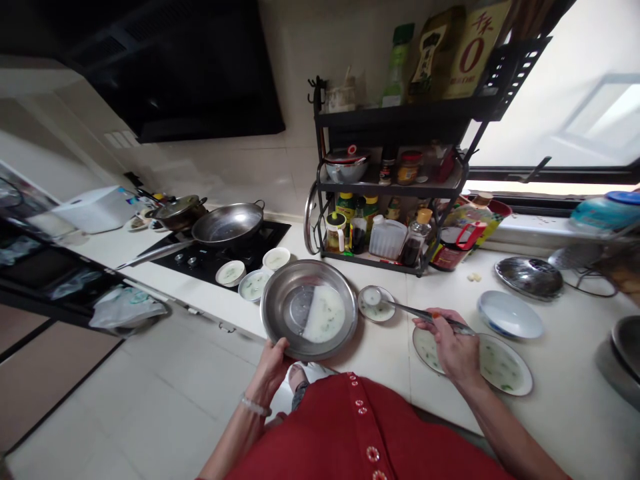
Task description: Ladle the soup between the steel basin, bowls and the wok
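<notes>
My left hand grips the near rim of a wide metal basin, which is tilted with milky soup and green bits pooled on its right side. In my right hand is the handle of a ladle, its bowl over a small soup bowl right of the basin. Beneath my right hand stands a larger bowl of the same soup, partly hidden by the hand. Left of the basin, three small bowls hold similar soup: one in front, one behind, one further left.
A wok and a lidded pot sit on the black stove. The black spice rack stands against the wall. At right are a white bowl, a covered dish and dark pans.
</notes>
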The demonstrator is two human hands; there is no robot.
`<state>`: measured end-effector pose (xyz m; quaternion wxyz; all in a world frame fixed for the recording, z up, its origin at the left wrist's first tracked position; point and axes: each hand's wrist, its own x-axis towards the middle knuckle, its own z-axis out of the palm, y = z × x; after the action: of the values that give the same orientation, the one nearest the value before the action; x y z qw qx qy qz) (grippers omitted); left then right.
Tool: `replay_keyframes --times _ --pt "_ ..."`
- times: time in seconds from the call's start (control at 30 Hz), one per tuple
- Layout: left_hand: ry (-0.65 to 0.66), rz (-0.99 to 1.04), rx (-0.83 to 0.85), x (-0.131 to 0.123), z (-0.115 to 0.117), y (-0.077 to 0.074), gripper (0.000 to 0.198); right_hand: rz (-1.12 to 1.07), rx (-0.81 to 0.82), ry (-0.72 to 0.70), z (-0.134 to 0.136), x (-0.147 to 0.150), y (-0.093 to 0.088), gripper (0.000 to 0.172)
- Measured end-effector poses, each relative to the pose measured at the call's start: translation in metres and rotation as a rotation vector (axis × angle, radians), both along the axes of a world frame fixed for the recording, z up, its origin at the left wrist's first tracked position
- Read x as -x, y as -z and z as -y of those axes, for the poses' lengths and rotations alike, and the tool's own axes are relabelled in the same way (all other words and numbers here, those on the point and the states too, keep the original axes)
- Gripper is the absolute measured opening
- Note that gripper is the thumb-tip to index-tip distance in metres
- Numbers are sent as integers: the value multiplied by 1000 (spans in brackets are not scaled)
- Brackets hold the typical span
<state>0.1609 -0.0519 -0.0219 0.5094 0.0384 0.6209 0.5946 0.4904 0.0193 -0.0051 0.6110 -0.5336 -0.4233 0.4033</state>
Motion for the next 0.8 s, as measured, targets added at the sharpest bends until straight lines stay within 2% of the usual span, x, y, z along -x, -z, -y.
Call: replay_keyframes --times 0.1,0.2,0.3,0.37,0.47,0.53,0.63,0.8 --pt "6 15 7 0 0 0 24 286 -61 -68 12 -9 5 20" --pt "17 17 3 1 1 1 22 533 -290 -245 22 -15 10 18" --pt "22 -1 -4 2 1 3 22 728 -544 -412 25 -21 13 26" --pt "21 -13 -10 2 1 4 23 822 -642 -484 26 -23 12 33" --pt "23 -10 -13 2 0 6 22 840 -679 -563 27 -16 8 39" --pt "19 -2 -12 3 0 8 22 790 -686 -610 30 -1 7 42" --pt "20 12 -22 3 -1 10 22 685 -722 -716 33 34 9 41" --pt "35 0 -15 4 -1 11 22 590 -881 -1006 23 92 9 32"
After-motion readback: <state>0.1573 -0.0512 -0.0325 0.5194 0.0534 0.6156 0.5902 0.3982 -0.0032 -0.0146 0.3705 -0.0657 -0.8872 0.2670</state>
